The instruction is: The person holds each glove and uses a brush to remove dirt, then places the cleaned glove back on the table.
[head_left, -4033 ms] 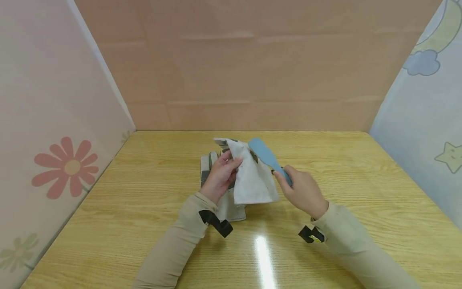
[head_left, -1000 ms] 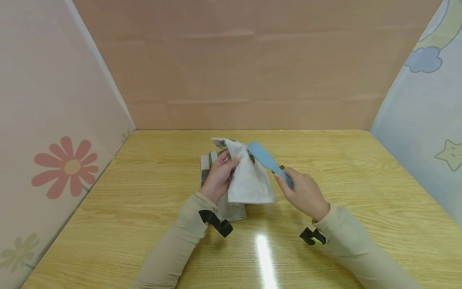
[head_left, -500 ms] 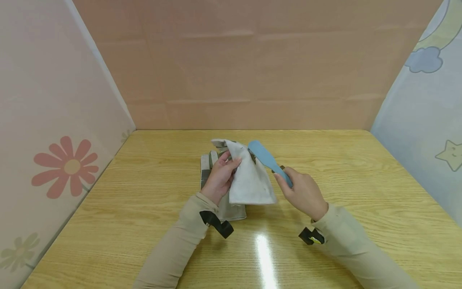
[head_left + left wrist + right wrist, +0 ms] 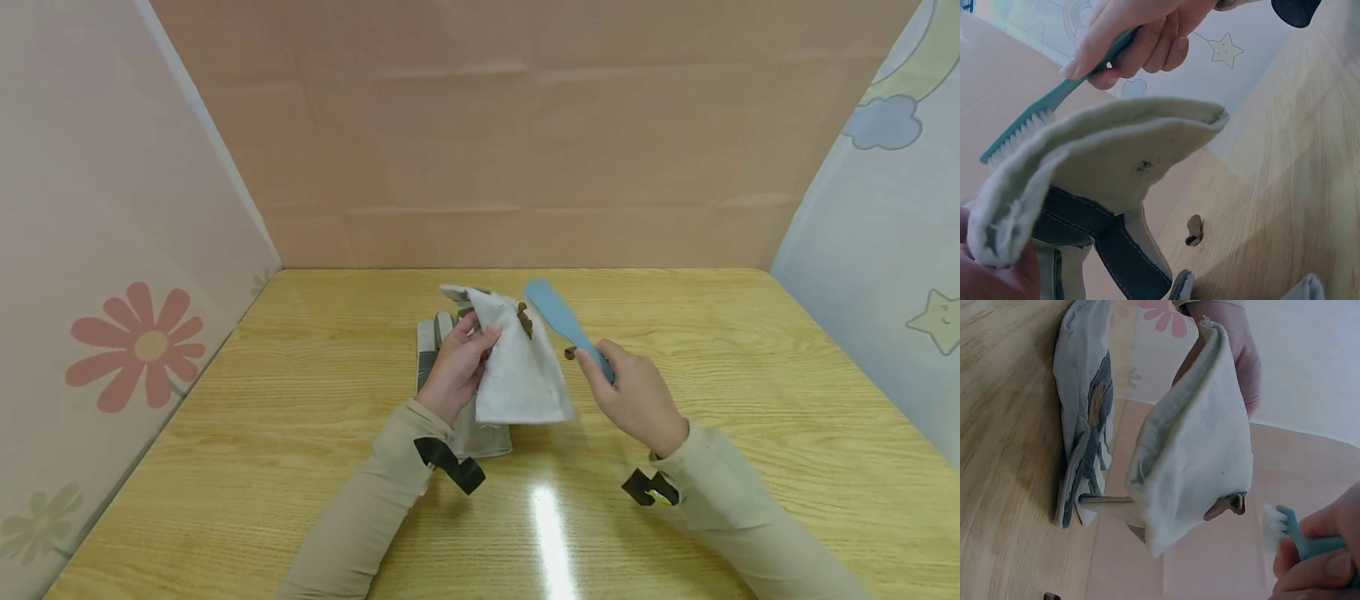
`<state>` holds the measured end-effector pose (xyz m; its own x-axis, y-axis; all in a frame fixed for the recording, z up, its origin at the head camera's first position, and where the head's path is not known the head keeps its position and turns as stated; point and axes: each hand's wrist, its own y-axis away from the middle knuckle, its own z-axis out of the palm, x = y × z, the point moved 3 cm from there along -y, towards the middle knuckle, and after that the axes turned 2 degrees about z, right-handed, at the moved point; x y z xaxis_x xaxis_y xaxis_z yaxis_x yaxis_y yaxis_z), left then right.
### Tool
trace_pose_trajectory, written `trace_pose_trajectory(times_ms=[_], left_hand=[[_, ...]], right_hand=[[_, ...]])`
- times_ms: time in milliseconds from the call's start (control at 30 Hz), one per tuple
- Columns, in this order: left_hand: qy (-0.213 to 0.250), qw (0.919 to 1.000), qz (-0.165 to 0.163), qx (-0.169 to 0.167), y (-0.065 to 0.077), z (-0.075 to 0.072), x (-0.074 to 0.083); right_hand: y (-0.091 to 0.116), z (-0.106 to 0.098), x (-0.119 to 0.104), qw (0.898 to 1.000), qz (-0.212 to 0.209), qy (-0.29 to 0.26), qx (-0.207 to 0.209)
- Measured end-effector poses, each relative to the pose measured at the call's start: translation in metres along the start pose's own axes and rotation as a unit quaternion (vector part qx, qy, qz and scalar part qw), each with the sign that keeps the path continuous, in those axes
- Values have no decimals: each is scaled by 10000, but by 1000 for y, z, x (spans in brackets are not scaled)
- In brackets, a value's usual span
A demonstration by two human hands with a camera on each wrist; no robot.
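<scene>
- Short, light strokes should serve best: the right hand has its grip wrapped round the blue brush.
- Tension would steady the glove: the left hand pinches its cuff, grip firmly together, above the bench.
- Farther, a brown scrap sits on that cuff, brush apart from it.

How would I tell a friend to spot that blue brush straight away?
Start at the wooden table; above it, a person's left hand holds a pale glove. Beside the glove, gripped in the right hand, is the brush. Its slim, plain light-blue handle and white bristles set it apart from the soft, wide-cuffed cloth glove.
</scene>
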<state>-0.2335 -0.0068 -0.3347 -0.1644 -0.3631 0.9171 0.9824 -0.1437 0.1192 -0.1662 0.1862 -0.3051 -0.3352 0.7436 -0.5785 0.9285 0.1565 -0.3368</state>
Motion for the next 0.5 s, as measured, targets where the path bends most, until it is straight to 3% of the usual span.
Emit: trace_pose_trajectory(times_ms=[167,500], left_hand=[[12,10000,9,-67,1,1,0],[-36,9996,192,227,0,-2,1]], right_hand=[[0,3,-2,9994,-22,83,-321],[7,6,2,9981,-154,91,-584]])
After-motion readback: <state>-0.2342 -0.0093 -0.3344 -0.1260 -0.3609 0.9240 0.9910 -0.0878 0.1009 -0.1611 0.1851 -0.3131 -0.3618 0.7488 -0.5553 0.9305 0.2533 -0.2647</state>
